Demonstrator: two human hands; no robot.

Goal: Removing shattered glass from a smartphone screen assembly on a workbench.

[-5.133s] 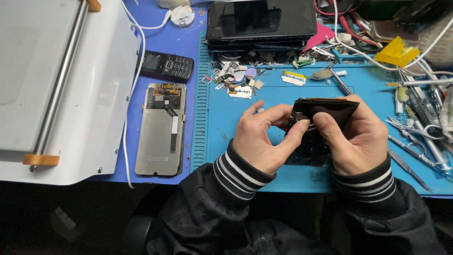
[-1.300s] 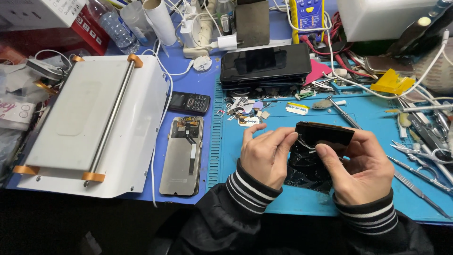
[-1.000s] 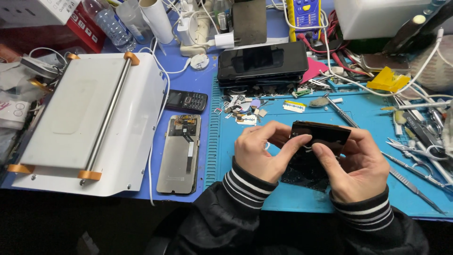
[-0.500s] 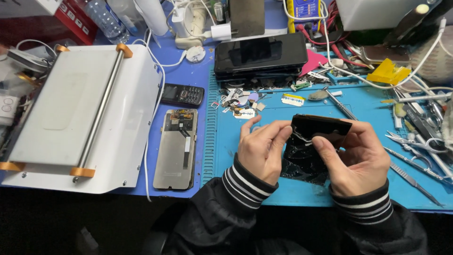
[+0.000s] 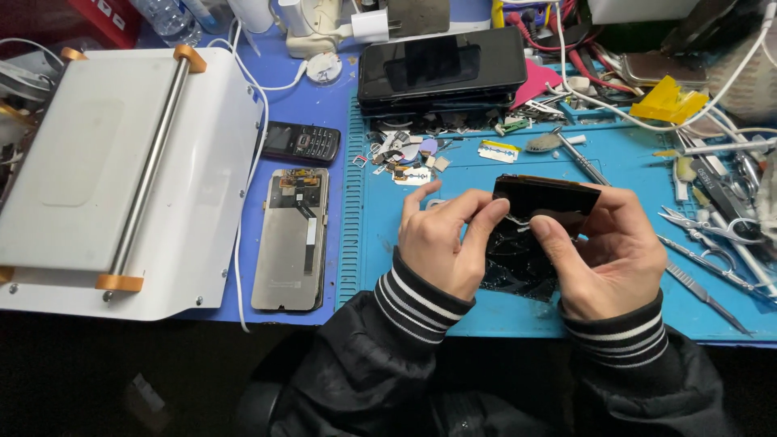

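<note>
Over blue mat (image 5: 486,311), both hands grip black phone screen (image 5: 546,197): left hand (image 5: 443,243), right hand (image 5: 603,255).

Both hands, left (image 5: 443,243) and right (image 5: 603,251), around a dark phone screen (image 5: 546,197) above a blue mat (image 5: 631,162).

Black phone screen (image 5: 547,197), tilted, mid-air

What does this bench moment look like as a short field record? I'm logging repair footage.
left hand: pinches the edge of the dark phone panel
right hand: grips the panel's other end
under hands: cracked black glass on the blue mat
left of mat: opened phone back, small keypad phone
far left: white machine with a metal bar
right edge: scissors, scalpel
</note>
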